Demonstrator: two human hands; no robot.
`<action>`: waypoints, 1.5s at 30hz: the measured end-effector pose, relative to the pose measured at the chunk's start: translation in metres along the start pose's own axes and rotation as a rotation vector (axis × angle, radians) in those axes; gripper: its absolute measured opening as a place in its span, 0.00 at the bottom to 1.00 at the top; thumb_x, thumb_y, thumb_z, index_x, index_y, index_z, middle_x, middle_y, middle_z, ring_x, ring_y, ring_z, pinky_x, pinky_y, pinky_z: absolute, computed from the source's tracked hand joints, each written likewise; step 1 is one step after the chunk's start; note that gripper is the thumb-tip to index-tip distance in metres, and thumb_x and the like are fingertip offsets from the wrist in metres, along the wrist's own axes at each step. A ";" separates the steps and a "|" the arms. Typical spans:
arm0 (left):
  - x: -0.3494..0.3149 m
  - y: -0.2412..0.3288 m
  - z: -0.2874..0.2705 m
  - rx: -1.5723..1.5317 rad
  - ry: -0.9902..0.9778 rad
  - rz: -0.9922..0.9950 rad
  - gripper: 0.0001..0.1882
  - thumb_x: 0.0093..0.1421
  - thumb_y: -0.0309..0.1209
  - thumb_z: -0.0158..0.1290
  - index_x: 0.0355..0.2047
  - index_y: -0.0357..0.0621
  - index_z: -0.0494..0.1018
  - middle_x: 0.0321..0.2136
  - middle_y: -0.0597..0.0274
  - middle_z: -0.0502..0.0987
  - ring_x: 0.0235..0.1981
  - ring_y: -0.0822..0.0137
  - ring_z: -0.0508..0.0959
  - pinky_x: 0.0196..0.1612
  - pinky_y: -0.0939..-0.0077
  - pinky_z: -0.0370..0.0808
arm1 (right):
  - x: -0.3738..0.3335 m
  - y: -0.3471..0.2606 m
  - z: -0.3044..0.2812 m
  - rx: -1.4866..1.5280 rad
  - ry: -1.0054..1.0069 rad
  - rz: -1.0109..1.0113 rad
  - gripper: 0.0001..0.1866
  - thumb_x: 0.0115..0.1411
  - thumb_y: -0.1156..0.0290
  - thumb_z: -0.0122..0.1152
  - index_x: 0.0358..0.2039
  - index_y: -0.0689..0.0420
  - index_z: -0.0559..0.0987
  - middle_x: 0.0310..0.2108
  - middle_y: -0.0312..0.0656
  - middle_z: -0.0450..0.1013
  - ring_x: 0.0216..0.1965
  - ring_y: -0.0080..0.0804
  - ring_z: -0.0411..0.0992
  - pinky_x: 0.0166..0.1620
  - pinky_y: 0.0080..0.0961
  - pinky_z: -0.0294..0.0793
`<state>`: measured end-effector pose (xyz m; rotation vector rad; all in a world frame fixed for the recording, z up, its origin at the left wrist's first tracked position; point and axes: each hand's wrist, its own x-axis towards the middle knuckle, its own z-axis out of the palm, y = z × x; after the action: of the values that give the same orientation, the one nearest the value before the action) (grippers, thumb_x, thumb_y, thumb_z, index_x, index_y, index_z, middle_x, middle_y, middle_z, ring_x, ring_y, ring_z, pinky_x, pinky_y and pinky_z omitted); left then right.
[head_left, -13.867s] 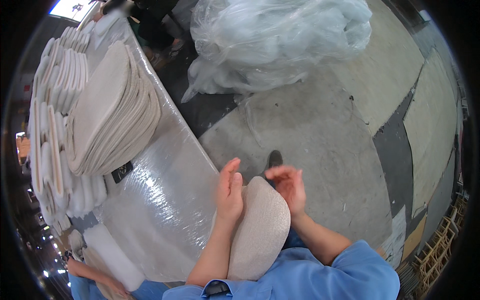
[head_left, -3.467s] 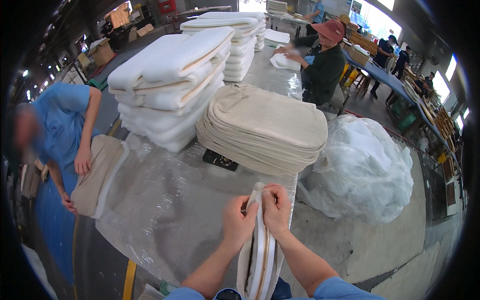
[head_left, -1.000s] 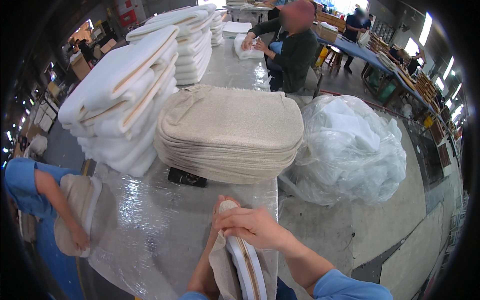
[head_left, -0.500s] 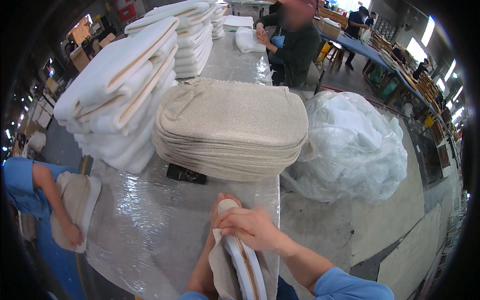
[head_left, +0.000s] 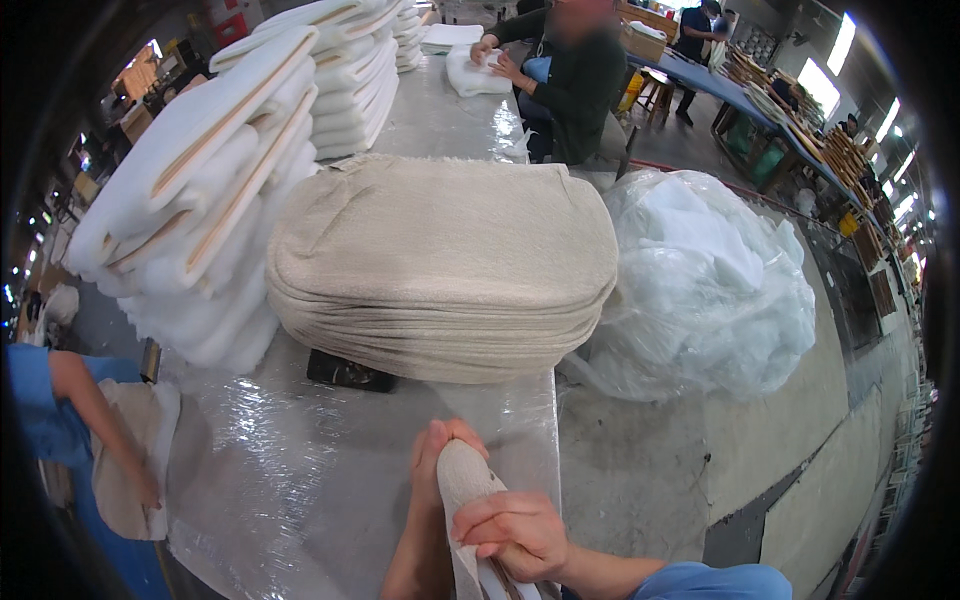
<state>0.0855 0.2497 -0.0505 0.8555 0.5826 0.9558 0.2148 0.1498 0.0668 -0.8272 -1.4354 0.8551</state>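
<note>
A beige fabric cushion cover (head_left: 462,475) is drawn over the far end of a white padded cushion insert (head_left: 492,578), held on edge at the near right of the table. My left hand (head_left: 436,458) is closed around the far tip of the cover, its fingers curled over the end. Nearer to me, my right hand (head_left: 515,535) pinches the cover's open edge, and the white insert shows just below it. The lower part of the cushion runs out of the picture. Beyond my hands lies a thick stack of beige cushion covers (head_left: 440,240).
White folded padded inserts (head_left: 220,130) are piled high at the left. A clear plastic bag (head_left: 710,290) of white filling bulges beside the plastic-wrapped table (head_left: 300,480). A black object (head_left: 350,370) sticks out under the stack. Co-workers' hands handle a beige-covered cushion (head_left: 125,430) and white material (head_left: 478,72).
My right hand has moved toward me along the cushion, drawing the cover's edge with it. Fabric now covers more of the far end. The whole view has shifted slightly.
</note>
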 end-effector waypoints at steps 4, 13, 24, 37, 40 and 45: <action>-0.004 0.018 0.018 0.080 -0.021 0.044 0.39 0.81 0.55 0.33 0.30 0.36 0.80 0.25 0.56 0.80 0.25 0.67 0.78 0.29 0.72 0.73 | -0.001 0.000 -0.003 0.021 0.058 -0.085 0.15 0.74 0.65 0.62 0.33 0.61 0.83 0.38 0.45 0.84 0.35 0.38 0.84 0.39 0.32 0.84; -0.013 0.053 0.042 0.268 -0.059 0.223 0.37 0.79 0.55 0.34 0.30 0.35 0.78 0.28 0.57 0.79 0.28 0.69 0.76 0.31 0.73 0.71 | -0.002 -0.009 -0.004 0.042 0.063 -0.085 0.08 0.71 0.70 0.63 0.36 0.61 0.82 0.42 0.45 0.83 0.39 0.40 0.82 0.44 0.33 0.83; -0.015 0.081 0.063 0.476 -0.071 0.321 0.29 0.78 0.46 0.37 0.31 0.35 0.77 0.29 0.55 0.78 0.30 0.64 0.77 0.36 0.69 0.72 | -0.003 0.005 -0.006 0.057 0.063 -0.059 0.13 0.74 0.68 0.60 0.35 0.64 0.83 0.41 0.48 0.83 0.38 0.39 0.82 0.43 0.32 0.83; -0.008 0.020 0.013 0.030 0.272 0.100 0.25 0.81 0.45 0.43 0.64 0.37 0.71 0.53 0.57 0.78 0.56 0.66 0.76 0.63 0.68 0.72 | 0.010 0.019 -0.017 0.011 0.006 0.131 0.11 0.72 0.67 0.62 0.43 0.62 0.85 0.47 0.44 0.84 0.45 0.35 0.82 0.49 0.30 0.80; -0.030 -0.032 -0.035 -0.144 0.275 -0.092 0.27 0.81 0.45 0.42 0.70 0.38 0.65 0.56 0.58 0.77 0.58 0.67 0.76 0.66 0.70 0.72 | 0.022 0.028 -0.025 0.272 0.146 0.129 0.19 0.78 0.61 0.54 0.43 0.63 0.85 0.49 0.45 0.83 0.37 0.29 0.77 0.41 0.26 0.75; -0.056 -0.004 0.040 -0.100 0.245 -0.201 0.36 0.81 0.49 0.42 0.80 0.45 0.49 0.66 0.55 0.68 0.64 0.65 0.72 0.69 0.69 0.69 | 0.047 0.098 -0.063 0.249 0.336 0.459 0.27 0.82 0.51 0.44 0.52 0.61 0.84 0.53 0.43 0.82 0.48 0.28 0.78 0.51 0.27 0.73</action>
<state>0.0914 0.1842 -0.0282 0.5824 0.8087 0.9033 0.2761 0.2394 0.0034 -1.0685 -0.8348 1.1499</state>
